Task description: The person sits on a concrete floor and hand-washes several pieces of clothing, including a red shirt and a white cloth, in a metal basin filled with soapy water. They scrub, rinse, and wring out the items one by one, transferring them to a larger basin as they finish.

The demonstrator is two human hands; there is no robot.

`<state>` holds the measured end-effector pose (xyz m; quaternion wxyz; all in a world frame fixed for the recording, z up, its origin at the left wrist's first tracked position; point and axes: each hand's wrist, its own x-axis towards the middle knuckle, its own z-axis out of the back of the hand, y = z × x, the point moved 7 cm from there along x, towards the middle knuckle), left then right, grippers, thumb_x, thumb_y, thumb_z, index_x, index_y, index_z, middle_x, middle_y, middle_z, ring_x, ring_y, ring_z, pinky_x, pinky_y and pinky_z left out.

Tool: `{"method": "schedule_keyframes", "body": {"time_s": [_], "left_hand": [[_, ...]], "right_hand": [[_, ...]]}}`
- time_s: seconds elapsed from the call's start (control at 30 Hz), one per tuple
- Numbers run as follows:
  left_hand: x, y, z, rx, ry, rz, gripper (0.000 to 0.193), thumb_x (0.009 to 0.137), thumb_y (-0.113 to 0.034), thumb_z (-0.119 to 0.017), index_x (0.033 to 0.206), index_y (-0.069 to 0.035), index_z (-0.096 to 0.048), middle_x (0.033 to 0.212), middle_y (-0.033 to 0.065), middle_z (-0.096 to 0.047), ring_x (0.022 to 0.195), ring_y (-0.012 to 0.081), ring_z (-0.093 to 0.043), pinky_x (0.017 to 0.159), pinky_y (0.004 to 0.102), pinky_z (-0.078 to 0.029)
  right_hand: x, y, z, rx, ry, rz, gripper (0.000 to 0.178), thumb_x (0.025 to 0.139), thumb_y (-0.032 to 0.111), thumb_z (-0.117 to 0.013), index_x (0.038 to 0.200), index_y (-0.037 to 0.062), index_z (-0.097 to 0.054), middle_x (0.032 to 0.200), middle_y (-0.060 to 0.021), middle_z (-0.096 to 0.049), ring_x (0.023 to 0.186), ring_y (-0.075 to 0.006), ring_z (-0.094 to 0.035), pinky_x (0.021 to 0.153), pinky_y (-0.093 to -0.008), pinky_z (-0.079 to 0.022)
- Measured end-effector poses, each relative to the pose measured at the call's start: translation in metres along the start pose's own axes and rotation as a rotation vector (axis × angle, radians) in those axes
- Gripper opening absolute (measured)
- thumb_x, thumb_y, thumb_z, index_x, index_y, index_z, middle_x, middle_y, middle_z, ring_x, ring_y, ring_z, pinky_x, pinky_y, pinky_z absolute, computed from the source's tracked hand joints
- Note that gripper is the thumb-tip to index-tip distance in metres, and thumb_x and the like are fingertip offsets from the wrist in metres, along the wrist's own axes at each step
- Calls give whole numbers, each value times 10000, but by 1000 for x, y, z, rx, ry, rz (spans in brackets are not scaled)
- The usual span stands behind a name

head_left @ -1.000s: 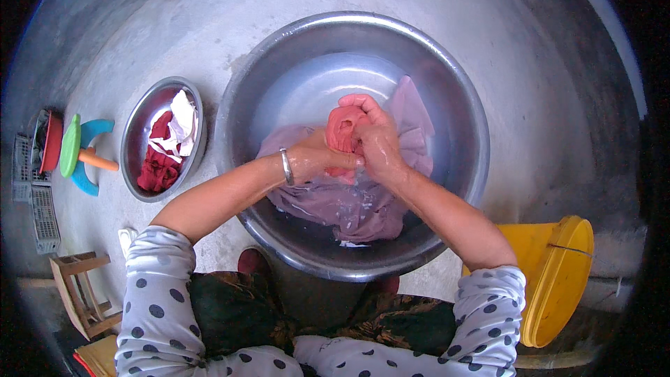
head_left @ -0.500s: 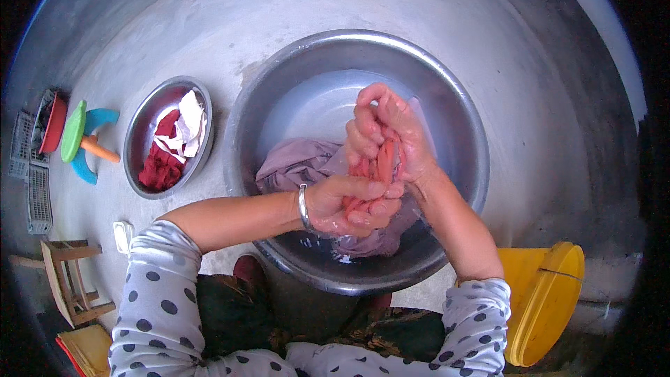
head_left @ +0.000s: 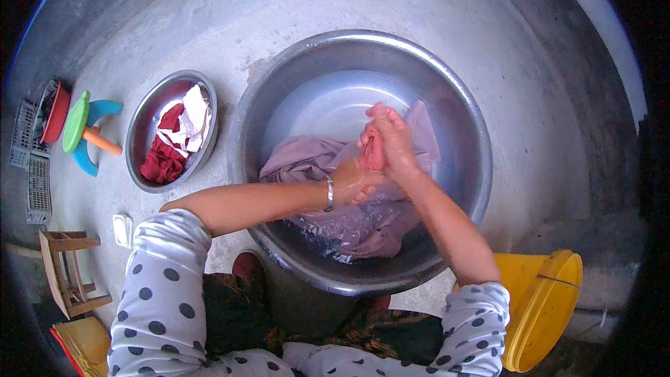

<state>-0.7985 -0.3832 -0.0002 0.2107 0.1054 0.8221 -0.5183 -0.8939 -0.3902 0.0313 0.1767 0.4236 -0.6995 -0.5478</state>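
Observation:
Over a large metal basin [head_left: 481, 188] I grip a small wet red cloth [head_left: 373, 151] between both hands. My left hand [head_left: 354, 183], with a silver bangle at its wrist, is closed round the cloth's lower end. Just above it, my right hand [head_left: 393, 141] is closed round the upper part, its fingers curled. Most of the cloth is hidden by the hands. Below them a mauve garment [head_left: 307, 156] lies bunched in shallow water, with white suds near the front and one edge spread up behind my right hand.
Left of the basin stands a smaller metal bowl [head_left: 134, 174] holding dark red cloth [head_left: 162, 160] and white cloth [head_left: 196, 117]. A yellow bucket [head_left: 537, 307] is at the right. Farther left are a green, blue and orange toy [head_left: 77, 122], a wooden stool [head_left: 63, 265] and grey crates [head_left: 38, 188].
Both hands have closed more tightly on the red cloth and drawn closer together. The left hand has moved up and right; fresh droplets and suds show on the mauve garment below.

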Motion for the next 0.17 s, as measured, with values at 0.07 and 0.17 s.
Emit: {"method": "schedule_keyframes", "body": {"time_s": [0.07,0.17], "left_hand": [[-22,-16,-26,-385,341,133,177,772,-186,-592,708,-91,-457,519,-13,-406,393,49,-380,334,189,-242],[-47,-32,-50,-674,741,248,198,778,-216,-600,729,-92,-454,538,-8,-419,399,50,-385,334,181,-241]], "right_hand": [[-17,32,-24,287,266,-20,467,870,447,-483,1151,76,-447,853,-109,-538,812,-228,-561,706,-395,-475],[-47,61,-62,444,681,17,883,733,673,-497,1368,109,-254,1287,-166,-401,1241,-324,-349,953,-525,-361]]}}
